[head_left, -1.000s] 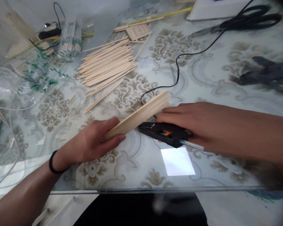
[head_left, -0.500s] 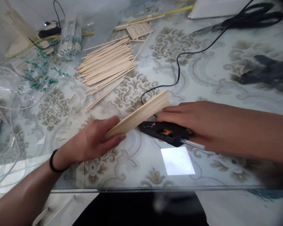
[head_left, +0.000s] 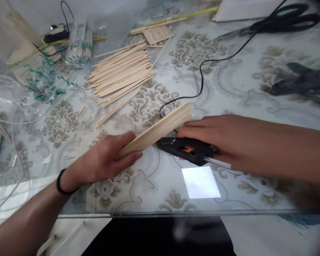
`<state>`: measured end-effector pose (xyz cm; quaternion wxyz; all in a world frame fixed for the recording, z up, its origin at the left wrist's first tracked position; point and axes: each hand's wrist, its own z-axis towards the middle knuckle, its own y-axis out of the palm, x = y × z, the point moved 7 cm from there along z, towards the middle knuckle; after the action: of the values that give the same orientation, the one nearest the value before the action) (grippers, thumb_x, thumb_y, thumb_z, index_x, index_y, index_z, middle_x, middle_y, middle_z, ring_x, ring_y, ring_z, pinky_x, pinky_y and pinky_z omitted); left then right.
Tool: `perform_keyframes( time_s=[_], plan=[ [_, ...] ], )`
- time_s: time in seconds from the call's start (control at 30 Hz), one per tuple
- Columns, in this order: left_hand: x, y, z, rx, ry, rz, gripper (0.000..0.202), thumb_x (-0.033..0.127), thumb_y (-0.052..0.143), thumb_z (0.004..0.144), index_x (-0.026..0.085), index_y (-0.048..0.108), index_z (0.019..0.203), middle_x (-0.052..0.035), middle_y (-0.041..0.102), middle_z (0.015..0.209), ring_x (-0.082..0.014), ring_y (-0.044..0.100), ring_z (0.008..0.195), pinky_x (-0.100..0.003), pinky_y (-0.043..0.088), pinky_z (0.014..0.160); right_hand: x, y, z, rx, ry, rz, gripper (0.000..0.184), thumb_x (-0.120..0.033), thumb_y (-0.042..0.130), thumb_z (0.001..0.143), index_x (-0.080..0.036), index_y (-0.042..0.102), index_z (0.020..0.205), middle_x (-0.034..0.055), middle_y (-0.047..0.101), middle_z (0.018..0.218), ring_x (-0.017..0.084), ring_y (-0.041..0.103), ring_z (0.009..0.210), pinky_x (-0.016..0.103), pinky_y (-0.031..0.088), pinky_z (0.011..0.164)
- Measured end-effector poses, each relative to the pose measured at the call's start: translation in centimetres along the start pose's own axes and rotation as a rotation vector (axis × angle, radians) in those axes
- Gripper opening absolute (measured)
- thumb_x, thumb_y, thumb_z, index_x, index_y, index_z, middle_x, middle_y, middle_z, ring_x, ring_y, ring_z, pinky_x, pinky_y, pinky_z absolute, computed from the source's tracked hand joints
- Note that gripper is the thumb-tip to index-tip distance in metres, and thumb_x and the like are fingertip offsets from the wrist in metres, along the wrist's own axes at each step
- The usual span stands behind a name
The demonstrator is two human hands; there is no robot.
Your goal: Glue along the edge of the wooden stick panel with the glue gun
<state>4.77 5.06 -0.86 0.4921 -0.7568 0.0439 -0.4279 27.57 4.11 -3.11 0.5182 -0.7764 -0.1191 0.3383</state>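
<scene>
My left hand [head_left: 110,154] grips one end of a panel of thin wooden sticks [head_left: 160,129] set side by side, tilted so its far end points up and right. In my right hand [head_left: 202,129] is a black hot glue gun [head_left: 185,149], its nozzle close to the underside of the panel. I cannot tell whether the nozzle touches it. A clear glue stick [head_left: 218,163] sticks out of the gun's back. The fingers of my right hand are partly hidden behind the gun.
Loose wooden sticks [head_left: 122,71] lie beyond the panel, with a small stick mat [head_left: 157,34] behind them. Wrapped sticks [head_left: 80,42] and plastic wrappers [head_left: 42,81] are at left. Scissors [head_left: 277,23] and dark pliers [head_left: 301,80] lie at right. A black cord [head_left: 202,76] crosses the table.
</scene>
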Motion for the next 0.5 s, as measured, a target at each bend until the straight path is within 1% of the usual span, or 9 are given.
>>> perform_keyframes(
  time_s=[0.1,0.2,0.23,0.3,0.4,0.5],
  plan=[
    [0.1,-0.1,0.0,0.003,0.009,0.001,0.029,0.036,0.059,0.098,0.023,0.042,0.079,0.0071,0.044,0.058,-0.0067,0.036,0.047,-0.026,0.028,0.047,0.1,0.2,-0.3,0.004,0.019,0.001,0.039,-0.034,0.051,0.089,-0.016,0.061,0.122,0.0073,0.061,0.097,0.009,0.058,0.103,0.02,0.046,0.097],
    [0.2,-0.1,0.0,0.001,0.01,-0.005,0.029,0.036,0.059,0.099,0.023,0.042,0.079,0.0074,0.043,0.058,-0.0064,0.035,0.047,-0.026,0.028,0.046,-0.3,-0.1,0.0,-0.021,0.03,0.021,0.04,-0.032,0.052,0.087,-0.016,0.062,0.122,0.0076,0.062,0.102,0.008,0.058,0.101,0.019,0.045,0.093],
    [0.1,-0.1,0.0,-0.002,0.008,-0.008,0.029,0.036,0.058,0.099,0.023,0.042,0.08,0.0074,0.042,0.058,-0.0063,0.035,0.047,-0.026,0.028,0.046,-0.4,-0.1,0.2,-0.046,0.044,0.032,0.041,-0.03,0.052,0.085,-0.018,0.062,0.123,0.0069,0.063,0.107,0.008,0.058,0.099,0.02,0.044,0.091],
    [0.1,0.0,0.0,-0.006,0.006,-0.009,0.029,0.036,0.058,0.1,0.023,0.042,0.08,0.0074,0.042,0.058,-0.0063,0.035,0.047,-0.025,0.028,0.046,-0.4,-0.1,0.6,-0.111,0.087,0.058,0.045,-0.026,0.052,0.082,-0.025,0.064,0.125,0.0027,0.063,0.117,0.007,0.059,0.097,0.02,0.042,0.086],
    [0.0,0.0,0.0,-0.006,0.009,-0.005,0.029,0.036,0.059,0.099,0.023,0.041,0.08,0.0076,0.041,0.057,-0.0064,0.034,0.047,-0.025,0.027,0.045,-0.5,0.0,1.0,-0.183,0.124,0.087,0.046,-0.026,0.049,0.082,-0.035,0.064,0.124,-0.0039,0.062,0.121,0.006,0.059,0.095,0.02,0.038,0.08],
    [0.0,0.0,0.1,-0.01,0.006,-0.004,0.029,0.036,0.058,0.1,0.023,0.041,0.08,0.0074,0.041,0.058,-0.0062,0.035,0.047,-0.025,0.027,0.046,-0.5,0.0,1.1,-0.191,0.136,0.093,0.044,-0.027,0.048,0.083,-0.035,0.064,0.123,-0.0042,0.062,0.121,0.006,0.059,0.096,0.019,0.034,0.076]
  ],
)
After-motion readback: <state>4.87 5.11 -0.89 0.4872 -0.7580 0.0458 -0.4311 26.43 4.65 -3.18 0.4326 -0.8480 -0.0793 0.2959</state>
